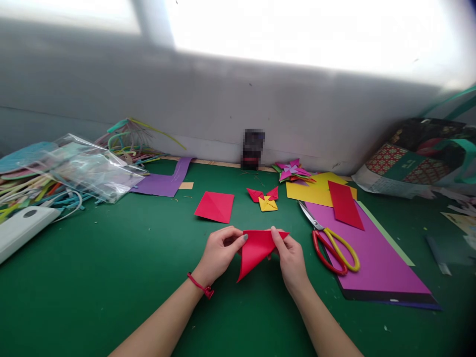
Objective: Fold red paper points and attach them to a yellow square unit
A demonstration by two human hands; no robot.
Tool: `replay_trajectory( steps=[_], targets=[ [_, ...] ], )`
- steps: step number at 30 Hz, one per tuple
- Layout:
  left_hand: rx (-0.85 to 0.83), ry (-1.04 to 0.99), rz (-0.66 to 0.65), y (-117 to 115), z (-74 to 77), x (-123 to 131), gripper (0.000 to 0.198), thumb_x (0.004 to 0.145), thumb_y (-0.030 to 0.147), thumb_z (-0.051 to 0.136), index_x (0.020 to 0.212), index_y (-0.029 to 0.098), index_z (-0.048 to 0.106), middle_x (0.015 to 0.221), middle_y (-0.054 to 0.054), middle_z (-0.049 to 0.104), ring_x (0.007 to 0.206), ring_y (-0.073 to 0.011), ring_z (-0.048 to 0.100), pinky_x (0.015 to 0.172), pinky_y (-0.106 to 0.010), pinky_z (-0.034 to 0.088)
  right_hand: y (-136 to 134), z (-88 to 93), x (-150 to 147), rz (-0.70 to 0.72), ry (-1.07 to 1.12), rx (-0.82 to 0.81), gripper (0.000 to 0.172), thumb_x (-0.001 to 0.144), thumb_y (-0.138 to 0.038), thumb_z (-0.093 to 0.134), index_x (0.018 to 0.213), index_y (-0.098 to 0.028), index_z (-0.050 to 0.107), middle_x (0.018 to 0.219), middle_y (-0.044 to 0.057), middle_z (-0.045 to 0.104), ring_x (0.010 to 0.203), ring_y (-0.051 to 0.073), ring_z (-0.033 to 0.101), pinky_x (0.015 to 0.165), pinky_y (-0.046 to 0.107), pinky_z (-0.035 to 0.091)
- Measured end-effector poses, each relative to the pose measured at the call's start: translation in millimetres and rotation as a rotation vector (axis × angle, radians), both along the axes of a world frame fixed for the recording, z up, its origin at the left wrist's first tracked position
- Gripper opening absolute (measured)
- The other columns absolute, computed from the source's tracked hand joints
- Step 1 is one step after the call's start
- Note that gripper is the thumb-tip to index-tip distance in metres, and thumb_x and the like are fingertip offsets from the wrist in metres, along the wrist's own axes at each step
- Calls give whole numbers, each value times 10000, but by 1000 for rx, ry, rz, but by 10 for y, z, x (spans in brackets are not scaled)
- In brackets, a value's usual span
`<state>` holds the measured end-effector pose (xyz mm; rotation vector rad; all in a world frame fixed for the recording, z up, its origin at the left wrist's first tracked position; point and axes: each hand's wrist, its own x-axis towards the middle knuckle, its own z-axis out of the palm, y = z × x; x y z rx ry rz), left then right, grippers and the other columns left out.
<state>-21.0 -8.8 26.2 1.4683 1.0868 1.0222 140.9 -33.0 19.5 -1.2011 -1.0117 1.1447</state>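
Observation:
A sheet of red paper (256, 248), folded into a triangle, is held up between my two hands just above the table. My left hand (223, 248) pinches its upper left corner between thumb and fingers. On the other side, my right hand (290, 255) grips the upper right part, thumb in front and fingers mostly hidden behind. One corner of the paper points down. Beyond my left hand lies a red paper square (215, 207) with a crease. Small folded red and yellow paper pieces (267, 199) rest beyond my right hand.
Scissors (330, 245) with red and yellow handles lie on purple paper (379, 267) at the right. Folded paper stars (293, 170) sit near yellow paper (308, 194) and a red strip (345, 204). Pipe cleaners (130, 144), a plastic bag (92, 166) and a white power strip (28, 225) occupy the left.

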Motion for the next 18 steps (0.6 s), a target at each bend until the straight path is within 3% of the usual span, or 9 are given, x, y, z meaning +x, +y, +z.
replay_trajectory(
  steps=[9, 18],
  targets=[
    [53, 12, 28, -4, 19, -25, 181, 771, 283, 516, 658, 148, 559, 611, 15, 470, 571, -92, 436, 535, -185, 357, -9, 15, 6, -47, 11, 6, 347, 813, -446, 443, 799, -145, 615, 710, 53, 593, 609, 147, 537, 420, 212, 399],
    [4, -19, 6, 17, 24, -29, 176, 758, 292, 529, 660, 150, 561, 610, 14, 487, 566, -96, 461, 518, -183, 379, -4, 52, 49, -47, 21, -5, 388, 838, -439, 390, 990, -160, 612, 760, 45, 613, 563, 122, 528, 415, 210, 419]
  ],
)
